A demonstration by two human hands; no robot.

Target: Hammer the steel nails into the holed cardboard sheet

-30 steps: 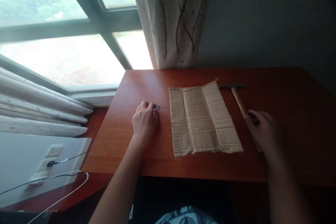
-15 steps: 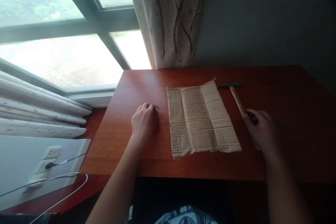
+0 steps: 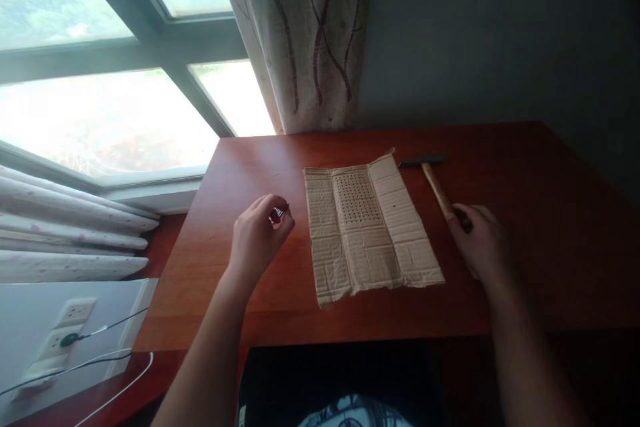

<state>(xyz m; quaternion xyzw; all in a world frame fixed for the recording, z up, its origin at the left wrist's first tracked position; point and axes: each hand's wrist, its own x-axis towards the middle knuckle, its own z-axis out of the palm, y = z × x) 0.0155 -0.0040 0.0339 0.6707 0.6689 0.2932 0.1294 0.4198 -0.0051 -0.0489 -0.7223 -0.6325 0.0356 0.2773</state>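
A flattened piece of cardboard (image 3: 367, 230) with a grid of small holes lies in the middle of the red-brown table (image 3: 525, 173). My left hand (image 3: 257, 237) hovers just left of the cardboard, its fingers pinched on a few small metal nails (image 3: 277, 214). To the cardboard's right lies a hammer (image 3: 434, 180) with a wooden handle and a dark head pointing left. My right hand (image 3: 480, 240) is closed around the near end of that handle, resting on the table.
A patterned curtain (image 3: 305, 33) hangs behind the table beside a large window (image 3: 100, 113). A wall socket (image 3: 65, 327) with cables sits low on the left. A grey wall stands behind the table's right half.
My left hand has lifted off the table with the nails pinched in its fingers. My right hand stays on the hammer handle. The view has shifted a little to the right.
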